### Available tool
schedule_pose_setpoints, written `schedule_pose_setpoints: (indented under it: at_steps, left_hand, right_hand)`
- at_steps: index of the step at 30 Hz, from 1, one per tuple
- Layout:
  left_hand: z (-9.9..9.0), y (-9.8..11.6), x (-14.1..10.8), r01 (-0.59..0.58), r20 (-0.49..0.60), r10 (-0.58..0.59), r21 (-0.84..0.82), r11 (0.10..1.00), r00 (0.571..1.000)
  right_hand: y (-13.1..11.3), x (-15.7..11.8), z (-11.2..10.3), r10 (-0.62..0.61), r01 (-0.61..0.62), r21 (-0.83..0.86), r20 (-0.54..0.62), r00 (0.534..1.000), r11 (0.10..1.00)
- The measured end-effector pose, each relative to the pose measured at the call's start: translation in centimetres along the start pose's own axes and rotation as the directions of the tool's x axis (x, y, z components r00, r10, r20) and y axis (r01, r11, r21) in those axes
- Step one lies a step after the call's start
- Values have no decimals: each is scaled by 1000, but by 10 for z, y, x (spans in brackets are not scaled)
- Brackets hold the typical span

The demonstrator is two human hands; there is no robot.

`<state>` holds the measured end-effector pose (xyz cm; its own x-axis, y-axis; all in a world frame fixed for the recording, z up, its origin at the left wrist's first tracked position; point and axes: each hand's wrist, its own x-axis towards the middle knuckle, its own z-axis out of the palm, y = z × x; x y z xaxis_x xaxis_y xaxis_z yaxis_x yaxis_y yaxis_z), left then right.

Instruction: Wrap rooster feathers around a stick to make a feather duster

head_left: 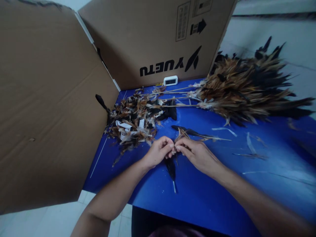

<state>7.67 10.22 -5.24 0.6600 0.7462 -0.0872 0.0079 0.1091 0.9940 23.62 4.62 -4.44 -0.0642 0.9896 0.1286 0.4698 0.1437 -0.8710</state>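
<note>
Over the blue table (197, 184), my left hand (161, 152) and my right hand (189, 150) meet, each in a pinch. Small brownish feather bits show between and around the fingertips, partly hidden by them. Just below my left hand lies a dark feather (171, 169) with a pale quill pointing toward me. Another long dark feather (191, 131) lies beyond my right hand, its thin quill reaching right. To the left of my hands is a pile of loose brown, black and whitish feathers (134, 115) with some white scraps in it.
Feather dusters (242, 89) with thin sticks lie at the back right, sticks pointing left. Cardboard panels (49, 108) stand along the left and back. A small white device (170, 80) sits against the back panel. Loose feather strips (250, 143) are scattered on the right.
</note>
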Motion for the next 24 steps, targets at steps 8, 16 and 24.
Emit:
schedule_pose_setpoints:
  at_steps: [8,16,24]
  left_hand:
    - [0,-1,0,83,-2,-86,-260,962,996]
    - [-1,-2,1,97,66,-78,-381,920,995]
    - [0,1,0,141,97,-108,-471,871,989]
  right_hand:
    - [7,-1,6,118,-116,226,2,993,967]
    - [5,-1,12,97,-87,322,-15,995,943]
    - [3,-1,16,113,-84,402,-48,992,912]
